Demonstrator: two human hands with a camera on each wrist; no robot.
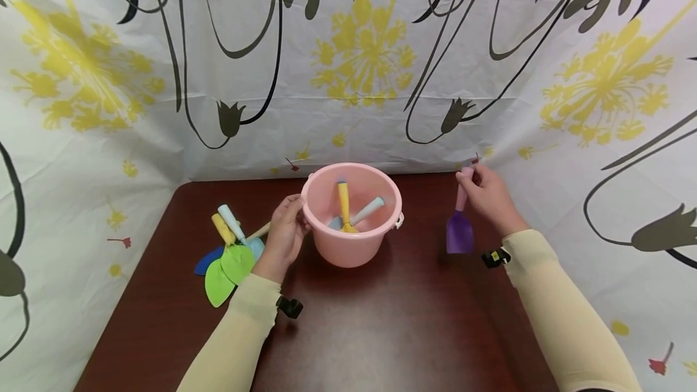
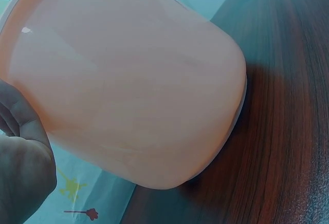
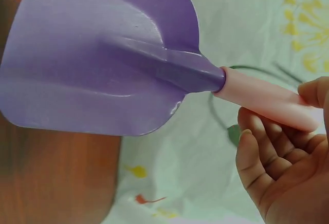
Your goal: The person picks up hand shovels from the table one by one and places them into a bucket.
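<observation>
A pink bucket [image 1: 348, 250] stands near the table's back edge, its outer wall [image 2: 133, 85] filling most of the left wrist view. The left hand [image 1: 285, 231] grips its rim on the left side. Inside the bucket are a yellow-handled tool [image 1: 344, 201] and one with a pale blue handle [image 1: 368, 210]. At the right, the right hand [image 1: 487, 195] pinches the pink handle of a purple shovel [image 1: 460, 235], blade downward. In the right wrist view, thumb and fingers of the hand [image 3: 288, 167] are at the handle [image 3: 267, 98], with the wide blade [image 3: 97, 59] beyond.
Left of the bucket lies a pile of toy tools with green blades [image 1: 218, 283], a blue blade [image 1: 207, 261], and yellow and pale blue handles. A patterned cloth [image 1: 348, 132] hangs behind and beside the dark wooden table [image 1: 370, 331].
</observation>
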